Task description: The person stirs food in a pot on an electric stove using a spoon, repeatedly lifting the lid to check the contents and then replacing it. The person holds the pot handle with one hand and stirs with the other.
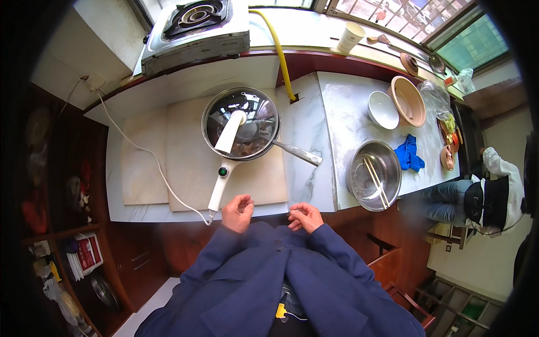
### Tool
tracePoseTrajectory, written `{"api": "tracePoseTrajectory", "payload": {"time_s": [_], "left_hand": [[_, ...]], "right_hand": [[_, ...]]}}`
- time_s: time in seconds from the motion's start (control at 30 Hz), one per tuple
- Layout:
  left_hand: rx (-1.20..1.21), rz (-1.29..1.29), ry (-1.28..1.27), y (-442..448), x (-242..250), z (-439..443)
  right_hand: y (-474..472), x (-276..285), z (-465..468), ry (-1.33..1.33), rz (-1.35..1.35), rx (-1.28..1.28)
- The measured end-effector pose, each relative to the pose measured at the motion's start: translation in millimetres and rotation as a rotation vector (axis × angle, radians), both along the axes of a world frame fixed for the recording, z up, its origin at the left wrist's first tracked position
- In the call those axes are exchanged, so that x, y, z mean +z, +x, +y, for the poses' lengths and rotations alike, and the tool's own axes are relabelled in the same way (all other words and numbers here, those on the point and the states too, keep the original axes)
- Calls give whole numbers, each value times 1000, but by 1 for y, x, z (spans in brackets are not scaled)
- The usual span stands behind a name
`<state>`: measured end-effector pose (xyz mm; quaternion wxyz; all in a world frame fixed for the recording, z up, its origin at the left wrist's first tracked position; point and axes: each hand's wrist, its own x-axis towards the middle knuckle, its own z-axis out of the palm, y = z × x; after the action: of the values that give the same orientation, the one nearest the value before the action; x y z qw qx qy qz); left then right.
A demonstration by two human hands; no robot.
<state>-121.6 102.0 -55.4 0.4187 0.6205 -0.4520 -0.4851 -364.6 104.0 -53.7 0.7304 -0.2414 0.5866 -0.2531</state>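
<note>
My left hand (238, 213) is over the counter's front edge, fingers loosely curled and nothing in it. It is nearest the white handle (220, 185) of an electric pan, which has a lit green button. To its right, my right hand (306, 217) hovers at the same edge, empty, fingers bent and apart. Beyond both hands, the pan's glass lid (257, 107) with a white knob handle (230, 132) covers dark food, blurred by reflections. A metal utensil handle (299, 152) sticks out from under the lid toward the right.
A steel basin (356, 181) with chopsticks (376, 183), a blue cloth (409, 155), a white bowl (383, 110) and a tan plastic basin (410, 101) stand right. A power cord (145, 147) crosses the left counter. A gas stove (196, 38) is behind. Another person (484, 202) stands far right.
</note>
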Motion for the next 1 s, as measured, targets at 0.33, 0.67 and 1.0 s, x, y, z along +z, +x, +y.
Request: {"api": "tracePoseTrajectory", "payload": {"time_s": [0.33, 0.67, 1.0], "left_hand": [[63, 4, 1, 25, -9, 8], [202, -129, -88, 34, -12, 12], [378, -710, -183, 54, -34, 3]], "right_hand": [[14, -2, 7, 10, -5, 6], [15, -4, 2, 5, -11, 81], [-5, -5, -17, 22, 24, 158]]}}
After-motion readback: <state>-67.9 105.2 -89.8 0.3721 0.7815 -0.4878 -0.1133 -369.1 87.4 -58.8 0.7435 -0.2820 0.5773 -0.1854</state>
